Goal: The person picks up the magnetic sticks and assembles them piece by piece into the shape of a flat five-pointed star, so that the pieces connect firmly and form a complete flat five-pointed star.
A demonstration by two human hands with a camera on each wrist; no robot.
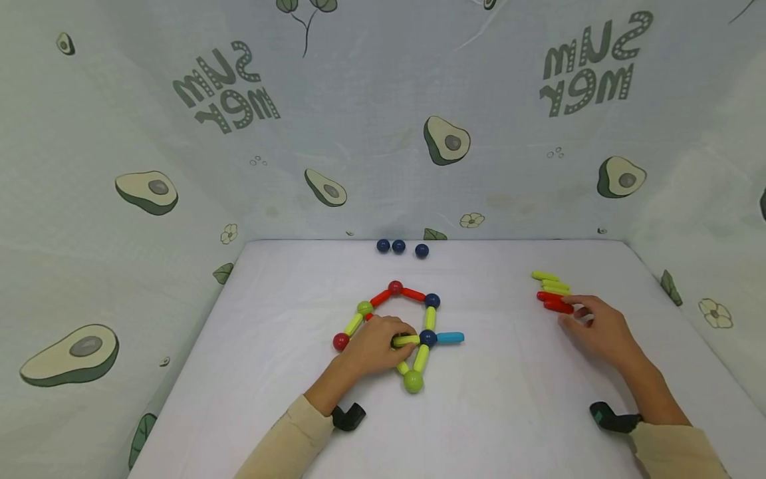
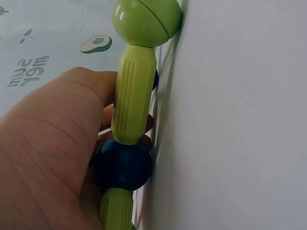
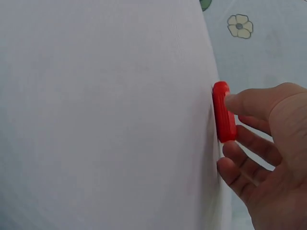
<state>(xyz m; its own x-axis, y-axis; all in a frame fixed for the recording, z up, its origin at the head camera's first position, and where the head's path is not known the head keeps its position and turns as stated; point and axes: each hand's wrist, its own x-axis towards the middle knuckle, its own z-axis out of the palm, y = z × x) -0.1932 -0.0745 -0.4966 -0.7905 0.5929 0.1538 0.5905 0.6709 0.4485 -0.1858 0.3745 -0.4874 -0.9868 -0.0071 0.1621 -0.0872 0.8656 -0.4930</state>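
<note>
My left hand (image 1: 376, 344) grips a dark blue ball (image 2: 123, 165) at the inner corner of a flat frame of rods and balls. A yellow-green rod (image 1: 407, 340) runs from that ball to another blue ball (image 1: 428, 338), which bears a light blue rod (image 1: 450, 337). The frame's near corner is a green ball (image 1: 413, 381); its far corner is a red ball (image 1: 395, 288). The hand covers part of the frame's left side. On the right, my right hand (image 1: 604, 336) pinches a red rod (image 3: 223, 115) between thumb and fingers, low over the table.
Beside the right hand lie another red rod (image 1: 548, 296) and several yellow-green rods (image 1: 555, 285). Three loose dark blue balls (image 1: 398, 247) sit at the far edge of the white table (image 1: 497, 412). A printed cloth (image 1: 383, 86) hangs behind.
</note>
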